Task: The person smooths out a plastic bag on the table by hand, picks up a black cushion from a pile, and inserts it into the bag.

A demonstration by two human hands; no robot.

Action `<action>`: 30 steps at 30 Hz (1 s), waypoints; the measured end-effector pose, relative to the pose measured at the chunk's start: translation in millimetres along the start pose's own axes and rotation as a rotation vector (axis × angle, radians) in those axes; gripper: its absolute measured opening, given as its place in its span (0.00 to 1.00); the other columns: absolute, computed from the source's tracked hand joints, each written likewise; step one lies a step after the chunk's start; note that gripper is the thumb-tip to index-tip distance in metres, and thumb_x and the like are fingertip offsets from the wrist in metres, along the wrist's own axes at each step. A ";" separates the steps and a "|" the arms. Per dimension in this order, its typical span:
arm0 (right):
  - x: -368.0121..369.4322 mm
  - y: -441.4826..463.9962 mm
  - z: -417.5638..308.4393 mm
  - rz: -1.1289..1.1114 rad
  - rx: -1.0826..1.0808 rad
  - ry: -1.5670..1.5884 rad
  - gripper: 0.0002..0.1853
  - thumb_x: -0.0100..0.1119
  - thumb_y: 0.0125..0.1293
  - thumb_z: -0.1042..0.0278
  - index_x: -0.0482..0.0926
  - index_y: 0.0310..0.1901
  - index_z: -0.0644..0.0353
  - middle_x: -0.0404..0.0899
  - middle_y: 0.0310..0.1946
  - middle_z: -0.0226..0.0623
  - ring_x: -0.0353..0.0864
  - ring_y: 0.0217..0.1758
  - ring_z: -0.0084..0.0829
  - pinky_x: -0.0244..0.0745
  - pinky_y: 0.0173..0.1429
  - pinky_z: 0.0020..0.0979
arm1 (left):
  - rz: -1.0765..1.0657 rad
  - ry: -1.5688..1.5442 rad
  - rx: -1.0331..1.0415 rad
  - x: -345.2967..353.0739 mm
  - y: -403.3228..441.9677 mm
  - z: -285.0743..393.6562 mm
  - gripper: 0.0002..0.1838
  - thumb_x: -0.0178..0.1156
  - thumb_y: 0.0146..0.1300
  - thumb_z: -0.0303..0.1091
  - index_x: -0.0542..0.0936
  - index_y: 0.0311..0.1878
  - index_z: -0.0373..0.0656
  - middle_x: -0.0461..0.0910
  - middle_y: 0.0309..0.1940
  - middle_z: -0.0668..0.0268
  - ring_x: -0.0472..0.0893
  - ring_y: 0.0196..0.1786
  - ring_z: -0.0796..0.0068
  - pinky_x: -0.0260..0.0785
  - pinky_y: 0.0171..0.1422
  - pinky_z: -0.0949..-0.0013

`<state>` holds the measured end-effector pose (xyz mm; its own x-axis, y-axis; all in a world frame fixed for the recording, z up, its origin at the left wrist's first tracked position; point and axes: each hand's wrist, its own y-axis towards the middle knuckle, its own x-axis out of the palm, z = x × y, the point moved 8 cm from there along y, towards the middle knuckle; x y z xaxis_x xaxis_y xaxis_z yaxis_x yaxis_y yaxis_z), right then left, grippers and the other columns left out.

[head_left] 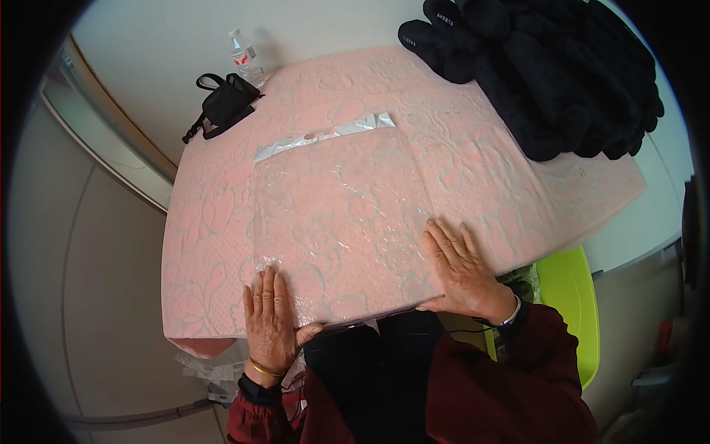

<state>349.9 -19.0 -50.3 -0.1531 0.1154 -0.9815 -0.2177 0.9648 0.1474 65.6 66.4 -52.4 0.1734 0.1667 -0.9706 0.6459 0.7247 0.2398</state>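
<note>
Rests left hand (pixel 270 322) flat at near left corner of clear plastic bag (pixel 347 200), with fingers (pixel 268 292) nearly together. Lays right hand (pixel 466 281) at near right corner, with fingers spread. Has bag lying flat on pink-covered surface (pixel 211 244), with white strip (pixel 285 147) at far end, short of black pouch (pixel 225 106) and bottle (pixel 246 58).

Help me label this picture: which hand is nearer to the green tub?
Right. The right hand lies at the clear bag's lower right corner, with the green tub just beyond its wrist; the left hand is farther, at the bag's lower left corner.
</note>
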 end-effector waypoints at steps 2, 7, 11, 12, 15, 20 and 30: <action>-1.2 -7.5 -1.9 0.012 0.001 -0.021 0.64 0.71 0.52 0.31 0.54 0.75 0.76 0.50 0.79 0.58 0.46 0.85 0.53 0.37 0.84 0.59 | 0.019 -0.003 -0.002 1.2 -10.5 2.8 0.59 0.46 0.63 0.79 0.62 0.75 0.26 0.61 0.76 0.41 0.60 0.80 0.44 0.43 0.83 0.41; -3.5 -47.7 -24.0 0.041 -0.044 -0.006 0.59 0.66 0.56 0.29 0.59 0.73 0.77 0.54 0.78 0.59 0.49 0.83 0.54 0.40 0.83 0.61 | 0.141 -0.031 -0.028 14.5 -74.3 6.1 0.55 0.43 0.66 0.77 0.63 0.75 0.31 0.64 0.75 0.43 0.61 0.79 0.44 0.44 0.82 0.38; -16.4 -55.4 -29.8 0.148 -0.062 0.087 0.56 0.62 0.61 0.29 0.62 0.71 0.78 0.57 0.76 0.60 0.52 0.82 0.56 0.44 0.82 0.60 | 0.120 -0.032 -0.020 5.3 -87.1 3.3 0.51 0.48 0.67 0.74 0.66 0.74 0.33 0.65 0.74 0.45 0.62 0.78 0.44 0.45 0.81 0.36; -21.3 -49.7 -29.7 0.176 -0.072 0.090 0.55 0.61 0.62 0.29 0.62 0.71 0.78 0.58 0.76 0.61 0.53 0.82 0.56 0.46 0.82 0.60 | 0.093 -0.025 -0.017 1.7 -88.4 3.8 0.50 0.51 0.66 0.72 0.67 0.73 0.33 0.65 0.74 0.45 0.62 0.78 0.44 0.46 0.81 0.36; -24.8 -23.9 -42.6 0.214 -0.103 0.100 0.54 0.60 0.64 0.30 0.63 0.70 0.79 0.58 0.76 0.61 0.53 0.82 0.57 0.47 0.82 0.58 | 0.146 -0.079 0.059 -16.3 -55.5 33.7 0.49 0.54 0.66 0.70 0.67 0.73 0.33 0.65 0.74 0.45 0.62 0.78 0.43 0.46 0.80 0.35; -4.5 17.2 -74.1 0.207 -0.211 0.057 0.54 0.59 0.64 0.30 0.63 0.70 0.79 0.57 0.76 0.61 0.51 0.83 0.56 0.46 0.83 0.54 | 0.124 -0.318 0.172 -16.4 18.3 118.7 0.53 0.57 0.63 0.70 0.65 0.74 0.28 0.63 0.75 0.42 0.62 0.78 0.40 0.47 0.80 0.36; -0.6 14.1 -24.0 0.050 -0.101 0.087 0.61 0.62 0.58 0.26 0.57 0.74 0.78 0.54 0.78 0.60 0.49 0.84 0.55 0.42 0.85 0.54 | -0.037 -0.174 0.199 0.1 26.6 73.2 0.59 0.48 0.63 0.77 0.59 0.76 0.25 0.60 0.75 0.38 0.59 0.79 0.39 0.47 0.82 0.41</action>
<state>323.8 -11.2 -44.7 -0.2482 0.1380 -0.9588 -0.3027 0.9292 0.2121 137.2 36.8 -44.8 0.2612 0.0125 -0.9652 0.7847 0.5796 0.2198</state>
